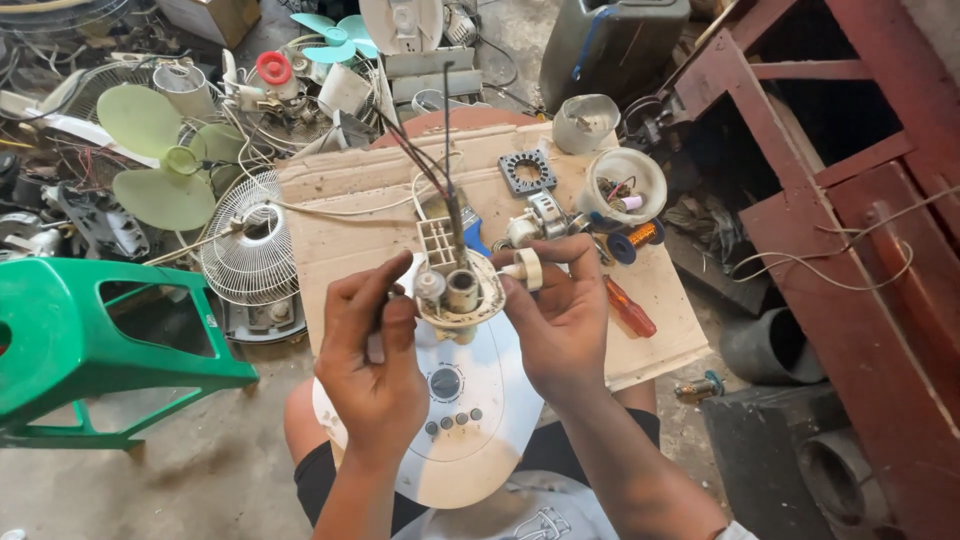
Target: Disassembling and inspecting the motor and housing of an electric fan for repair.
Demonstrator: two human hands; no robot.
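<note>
Both hands hold a small round fan switch assembly with two grey cylinders on top and dark wires rising from it. My left hand grips its left edge. My right hand holds its right side, with a white roll of tape on one finger. Below them, on my lap, rests a white fan base cover with a dial and several buttons.
A cardboard sheet carries a red-handled screwdriver, a motor part, a black ring plate and a white bowl of parts. A green plastic stool stands left, fan blades and a grille beyond. Red wooden furniture stands right.
</note>
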